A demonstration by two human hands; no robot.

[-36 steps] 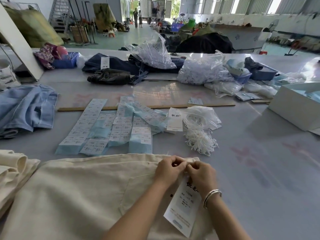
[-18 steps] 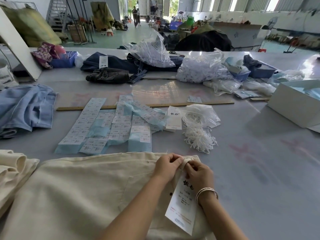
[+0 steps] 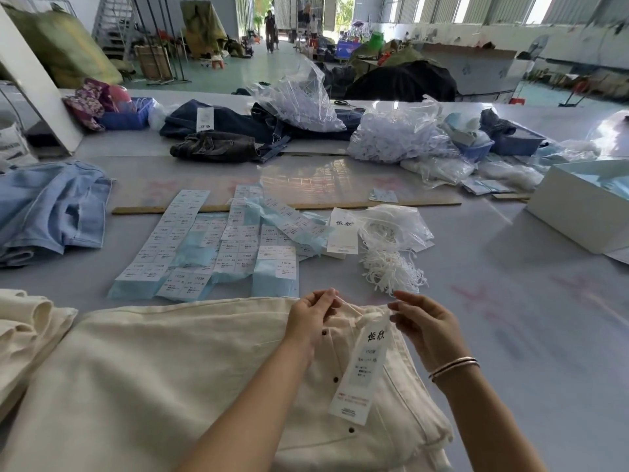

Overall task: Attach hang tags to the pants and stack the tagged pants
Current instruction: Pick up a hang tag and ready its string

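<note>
Low in the frame, cream pants (image 3: 177,379) lay spread across the grey table (image 3: 510,318), waistband toward centre. The left hand (image 3: 311,320) pinched one end of a thin white string (image 3: 350,310); the right hand (image 3: 427,327) appeared to pinch the other end near the waistband, though its fingertips were hard to read. A long white hang tag (image 3: 362,369) hung from the string over the fly. The tag looked light and stiff, likely to crease if bent, so best held by its edges; the pants looked soft and floppy, best lifted at the waistband with both hands.
</note>
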